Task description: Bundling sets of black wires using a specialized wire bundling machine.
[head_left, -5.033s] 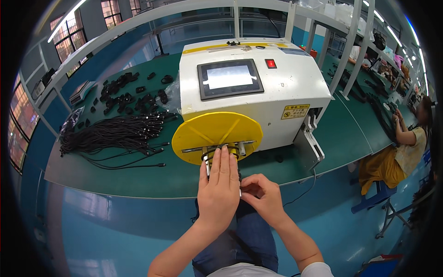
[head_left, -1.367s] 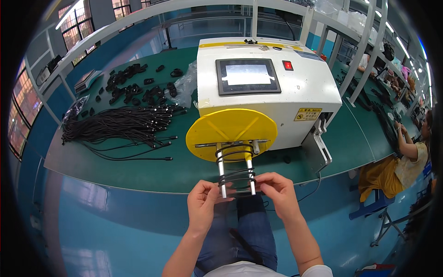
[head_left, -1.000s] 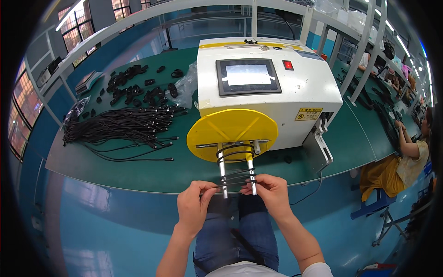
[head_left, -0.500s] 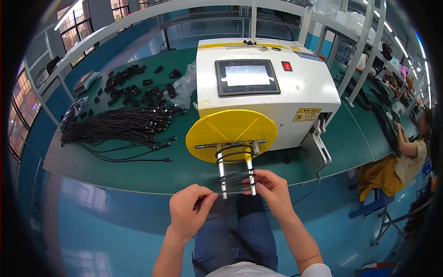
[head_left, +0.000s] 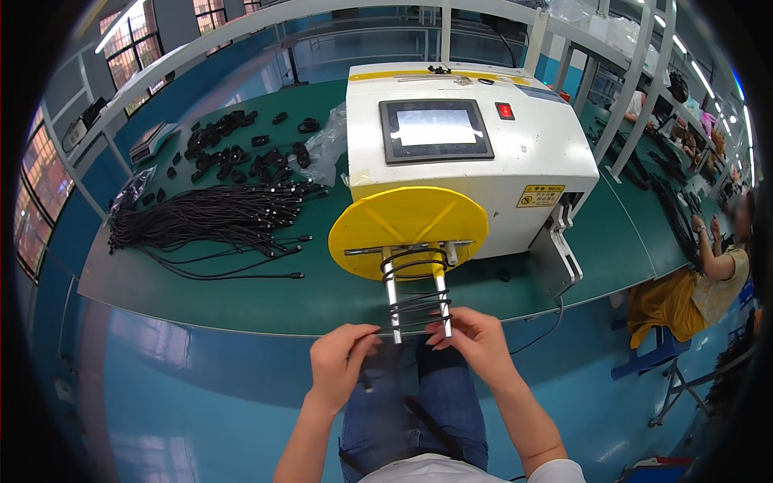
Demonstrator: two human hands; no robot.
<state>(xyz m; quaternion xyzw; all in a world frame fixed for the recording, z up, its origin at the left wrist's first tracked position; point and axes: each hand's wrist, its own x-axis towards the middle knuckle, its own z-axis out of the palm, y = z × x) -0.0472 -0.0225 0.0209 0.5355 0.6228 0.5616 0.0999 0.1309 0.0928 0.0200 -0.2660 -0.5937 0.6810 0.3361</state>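
Black cable (head_left: 417, 303), looped around two metal rods (head_left: 391, 286), is pinched by the left hand (head_left: 335, 362); the grip of the right hand (head_left: 483, 346) cannot be judged.

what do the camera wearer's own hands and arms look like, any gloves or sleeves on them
The left hand and right hand are both ungloved, with no ring, watch or bracelet visible. The left forearm and right forearm are bare too; a white sleeve shows at the lower edge on the right arm. No markings can be made out.
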